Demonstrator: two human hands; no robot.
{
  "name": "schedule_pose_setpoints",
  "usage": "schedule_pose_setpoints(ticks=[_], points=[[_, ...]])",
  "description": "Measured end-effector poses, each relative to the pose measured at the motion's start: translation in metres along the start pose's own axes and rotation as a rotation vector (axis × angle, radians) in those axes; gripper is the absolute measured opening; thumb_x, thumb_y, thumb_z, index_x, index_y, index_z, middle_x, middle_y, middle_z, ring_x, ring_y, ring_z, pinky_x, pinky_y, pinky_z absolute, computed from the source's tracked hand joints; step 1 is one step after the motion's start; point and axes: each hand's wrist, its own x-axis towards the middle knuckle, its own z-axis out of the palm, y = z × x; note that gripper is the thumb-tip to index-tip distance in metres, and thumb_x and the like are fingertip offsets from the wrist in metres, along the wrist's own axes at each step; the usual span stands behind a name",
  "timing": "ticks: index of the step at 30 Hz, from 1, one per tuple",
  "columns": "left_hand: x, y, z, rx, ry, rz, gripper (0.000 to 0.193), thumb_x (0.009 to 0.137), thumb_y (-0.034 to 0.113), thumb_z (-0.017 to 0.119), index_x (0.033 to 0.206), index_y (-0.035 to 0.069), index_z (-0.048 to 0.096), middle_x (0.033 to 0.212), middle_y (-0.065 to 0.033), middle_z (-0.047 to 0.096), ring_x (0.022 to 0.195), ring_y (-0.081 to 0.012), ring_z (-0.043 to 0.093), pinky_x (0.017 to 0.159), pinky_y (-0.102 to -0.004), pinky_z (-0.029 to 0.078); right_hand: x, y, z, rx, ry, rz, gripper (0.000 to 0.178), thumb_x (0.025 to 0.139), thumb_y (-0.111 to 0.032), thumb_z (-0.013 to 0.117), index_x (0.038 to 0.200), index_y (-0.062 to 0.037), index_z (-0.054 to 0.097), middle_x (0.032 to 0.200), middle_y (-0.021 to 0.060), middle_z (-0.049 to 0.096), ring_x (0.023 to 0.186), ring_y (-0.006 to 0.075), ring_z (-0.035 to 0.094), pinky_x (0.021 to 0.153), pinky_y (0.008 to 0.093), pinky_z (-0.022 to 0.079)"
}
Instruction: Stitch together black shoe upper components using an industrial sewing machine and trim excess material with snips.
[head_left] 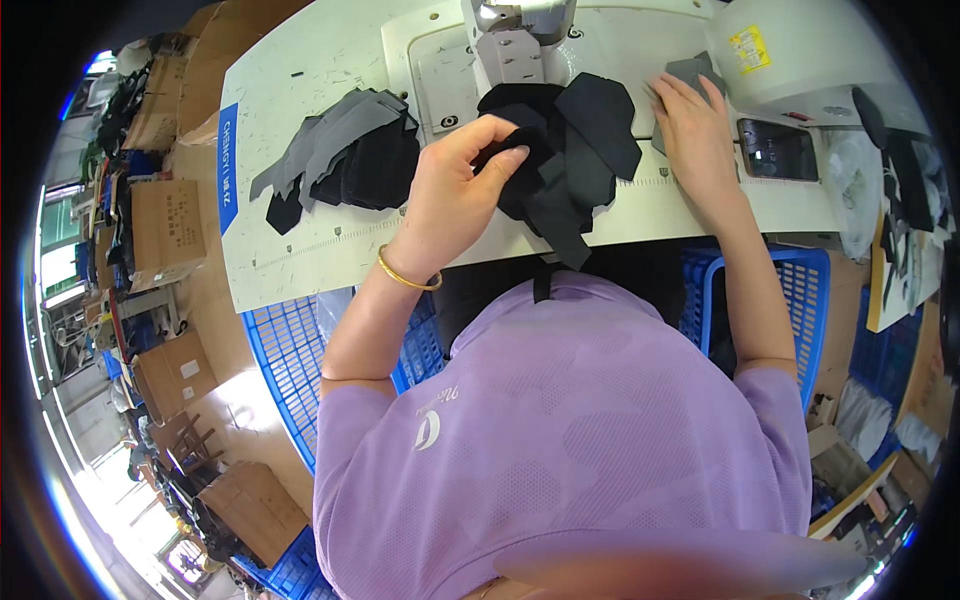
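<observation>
Black fabric pieces (600, 115) lie in one loose heap just beyond and to the right of the left fingertips, overlapping too much to count. The left hand (452, 190), one gold bangle (408, 275) at its wrist, pinches a dark edge at the heap's near left side between thumb and forefinger. Well apart to the right, the right hand (695, 135) grips nothing: its fingers rest spread over grey fabric (688, 70); whether that is one layer or several, I cannot tell. One second pile, grey and black (345, 145), sits left of the left fingers. One machine head (510, 60) stands beyond the left fingertips; one phone (778, 150) lies right of the right hand. Two blue baskets flank the lap below the hands, one left (275, 350), one right (805, 290).
</observation>
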Motion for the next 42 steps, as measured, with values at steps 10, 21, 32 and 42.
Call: schedule_pose_setpoints(ticks=[10,21,32,42], points=[[-0.006,-0.001,-0.004,-0.075,0.096,0.017,0.011,0.092,0.008,0.063,0.098,-0.002,0.063,0.074,-0.0024,0.058,0.068,-0.0083,0.049,0.063,-0.0223,0.042,-0.023,0.014,-0.006,-0.217,-0.11,0.397,0.04,0.089,-0.034,0.065,0.12,-0.0095,0.061,0.124,0.0109,0.061,0.109,0.0308,0.06,0.082,0.0409,0.054],[-0.001,-0.001,0.001,-0.097,0.132,0.066,0.01,0.092,0.007,0.063,0.098,-0.001,0.063,0.075,-0.0015,0.059,0.07,-0.0064,0.05,0.065,-0.0218,0.043,0.033,0.034,0.013,-0.01,0.013,0.208,0.035,0.087,-0.026,0.067,0.12,-0.0146,0.062,0.129,0.0054,0.057,0.112,0.0277,0.058,0.084,0.0387,0.053],[0.002,-0.006,-0.002,-0.237,0.149,-0.034,0.01,0.093,0.008,0.063,0.098,-0.002,0.063,0.081,0.0019,0.063,0.076,-0.0029,0.056,0.07,-0.0187,0.046,0.093,0.039,0.001,0.263,-0.346,-0.191,0.024,0.081,0.0,0.066,0.103,-0.0034,0.058,0.118,0.0027,0.055,0.097,0.0256,0.06,0.08,0.0375,0.049],[0.007,-0.005,-0.004,-0.226,0.221,0.037,0.011,0.092,0.008,0.065,0.097,-0.001,0.065,0.082,0.0004,0.065,0.078,-0.0043,0.058,0.072,-0.0202,0.047,0.088,0.038,-0.066,0.354,-0.179,0.046,0.019,0.085,-0.001,0.063,0.103,-0.003,0.058,0.107,0.0053,0.059,0.09,0.0271,0.062,0.081,0.0324,0.049]])
